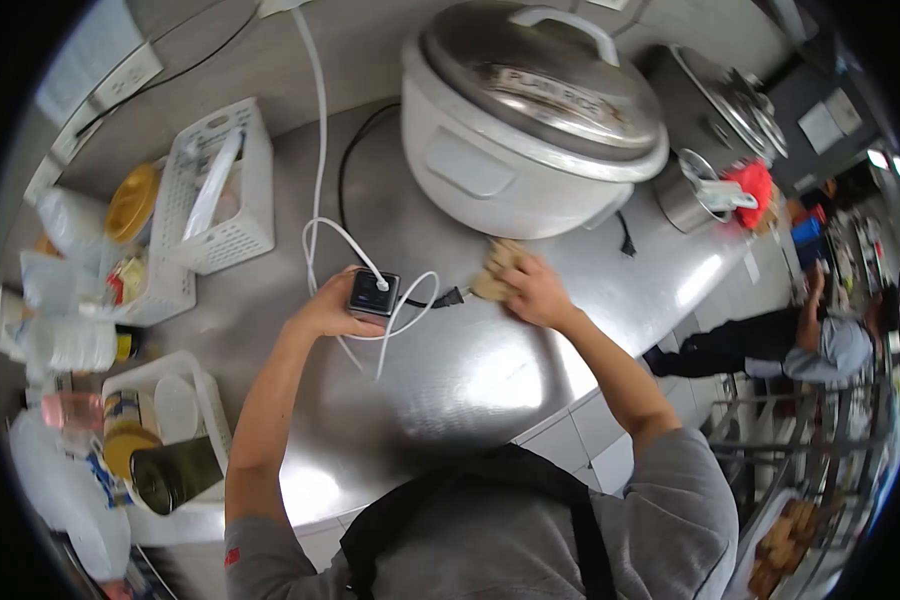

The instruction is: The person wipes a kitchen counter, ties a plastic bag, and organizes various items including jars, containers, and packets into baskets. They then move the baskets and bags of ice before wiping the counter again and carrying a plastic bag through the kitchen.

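My left hand (328, 308) is wrapped round a small dark boxy device (374, 291) with a white cable (353, 243) plugged into its top. That cable loops over the steel counter beside the hand. My right hand (540, 291) presses a folded tan cloth (496, 272) on the counter, close to the base of a large rice cooker (515, 140) marked "PLAIN RICE". Between the two hands lies a black two-pin plug (449, 298) on a black cord.
White plastic baskets (232, 225) of packets and containers line the left side. A metal pot holding utensils (682, 203) stands right of the cooker, near a second lidded pot (705, 105). Another person (820, 345) is on the right, past the steel counter (450, 380).
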`<action>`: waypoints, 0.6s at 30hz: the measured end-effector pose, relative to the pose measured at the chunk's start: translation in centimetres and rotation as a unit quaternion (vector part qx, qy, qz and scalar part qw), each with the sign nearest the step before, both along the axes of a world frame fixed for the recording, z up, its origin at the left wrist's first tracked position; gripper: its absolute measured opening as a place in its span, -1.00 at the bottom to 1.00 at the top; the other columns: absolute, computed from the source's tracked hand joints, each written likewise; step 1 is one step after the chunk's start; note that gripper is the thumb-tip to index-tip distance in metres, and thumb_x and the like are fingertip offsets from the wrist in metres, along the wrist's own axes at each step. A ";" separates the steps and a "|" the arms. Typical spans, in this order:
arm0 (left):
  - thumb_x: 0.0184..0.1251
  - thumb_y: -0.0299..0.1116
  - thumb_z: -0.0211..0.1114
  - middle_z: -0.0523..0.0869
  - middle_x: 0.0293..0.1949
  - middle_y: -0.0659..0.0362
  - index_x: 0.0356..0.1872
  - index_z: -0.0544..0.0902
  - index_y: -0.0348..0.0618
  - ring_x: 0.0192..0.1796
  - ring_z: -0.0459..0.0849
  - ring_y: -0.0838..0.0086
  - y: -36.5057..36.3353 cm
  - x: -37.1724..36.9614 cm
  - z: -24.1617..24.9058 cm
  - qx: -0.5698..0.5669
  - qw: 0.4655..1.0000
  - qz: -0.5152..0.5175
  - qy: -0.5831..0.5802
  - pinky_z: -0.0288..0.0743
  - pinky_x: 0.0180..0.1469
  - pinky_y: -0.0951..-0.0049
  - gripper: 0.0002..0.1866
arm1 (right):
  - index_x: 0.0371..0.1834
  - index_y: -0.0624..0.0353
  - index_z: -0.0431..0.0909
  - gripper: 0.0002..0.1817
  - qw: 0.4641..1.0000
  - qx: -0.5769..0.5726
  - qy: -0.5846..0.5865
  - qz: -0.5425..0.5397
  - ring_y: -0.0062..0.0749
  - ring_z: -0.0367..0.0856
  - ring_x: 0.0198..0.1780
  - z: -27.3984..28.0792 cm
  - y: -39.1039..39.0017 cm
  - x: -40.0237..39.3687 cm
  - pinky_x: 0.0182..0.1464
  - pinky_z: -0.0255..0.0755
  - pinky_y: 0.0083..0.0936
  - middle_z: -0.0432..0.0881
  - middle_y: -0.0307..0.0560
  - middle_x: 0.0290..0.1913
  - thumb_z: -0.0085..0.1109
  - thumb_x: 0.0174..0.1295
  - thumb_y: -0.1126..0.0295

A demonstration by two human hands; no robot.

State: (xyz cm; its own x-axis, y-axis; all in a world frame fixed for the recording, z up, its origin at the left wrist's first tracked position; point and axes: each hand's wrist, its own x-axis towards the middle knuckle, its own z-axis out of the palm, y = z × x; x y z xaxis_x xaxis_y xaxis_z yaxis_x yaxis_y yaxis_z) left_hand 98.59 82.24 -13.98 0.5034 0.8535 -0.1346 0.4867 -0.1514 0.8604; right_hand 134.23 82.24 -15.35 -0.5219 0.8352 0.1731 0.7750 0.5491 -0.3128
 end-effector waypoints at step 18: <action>0.03 -0.52 0.27 0.59 -0.08 0.08 0.09 0.39 -0.30 -0.04 0.57 0.44 -1.7 -0.3 -1.8 -0.018 0.990 0.114 -0.083 0.40 0.03 0.46 -0.48 | -0.26 0.14 0.51 -0.71 0.843 0.192 0.015 -0.503 -0.04 0.48 -0.23 7.9 -11.3 32.9 -0.16 0.41 -0.27 0.41 0.06 -0.27 0.17 -0.15 0.43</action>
State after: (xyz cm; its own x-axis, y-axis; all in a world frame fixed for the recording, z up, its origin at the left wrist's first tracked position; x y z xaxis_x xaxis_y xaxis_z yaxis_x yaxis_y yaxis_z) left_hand 98.26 80.52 -15.83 0.3166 0.9433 -0.0997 0.3569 -0.0211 0.9339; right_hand 167.16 70.91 -7.41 0.4255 0.7319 0.5323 0.9039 -0.3155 -0.2887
